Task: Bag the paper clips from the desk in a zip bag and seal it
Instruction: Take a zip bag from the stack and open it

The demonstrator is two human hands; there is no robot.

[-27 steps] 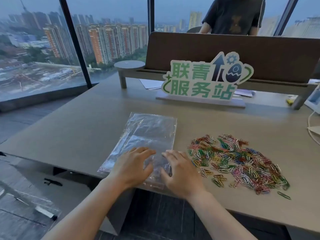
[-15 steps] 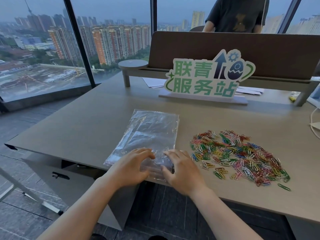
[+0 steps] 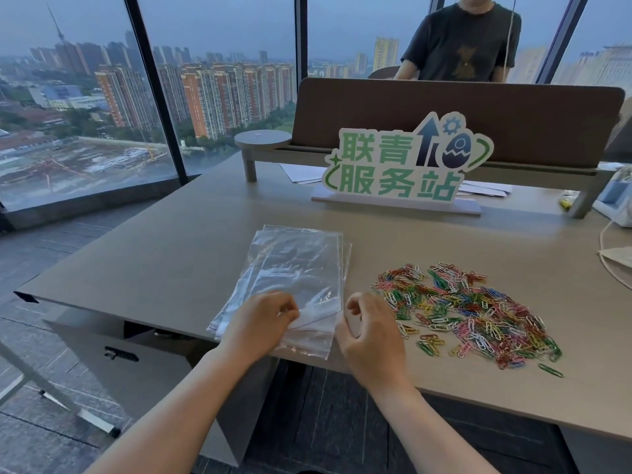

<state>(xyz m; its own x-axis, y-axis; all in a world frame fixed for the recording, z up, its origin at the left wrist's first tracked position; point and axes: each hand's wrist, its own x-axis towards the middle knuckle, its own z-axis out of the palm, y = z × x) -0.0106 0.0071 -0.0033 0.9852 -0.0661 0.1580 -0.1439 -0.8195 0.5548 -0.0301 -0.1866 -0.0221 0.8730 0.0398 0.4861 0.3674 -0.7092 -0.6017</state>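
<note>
Two hands [image 3: 260,323] [image 3: 371,333] pinch zip bags [image 3: 297,265] beside paper clips [image 3: 468,309], sign [image 3: 403,162] behind

Zip bags [image 3: 294,268]: clear glossy plastic, crinkled. Paper clips [image 3: 468,309]: shiny coloured coating. Desk [image 3: 171,261]: matt, smooth.

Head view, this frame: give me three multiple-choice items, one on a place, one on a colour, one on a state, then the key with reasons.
1. The paper clips lie where, relative to the zip bags?
A. on top of them
B. to their right on the desk
C. inside one

2. The large characters on the sign are:
A. red
B. yellow
C. green

3. The left hand is:
A. pinching the near edge of a bag
B. lying flat on the clips
C. off the desk

Key: 1 B, the pile sits loose on bare desk beside the stack; 2 C, green lettering on white; 3 A, fingers gather plastic at the near end.
</note>
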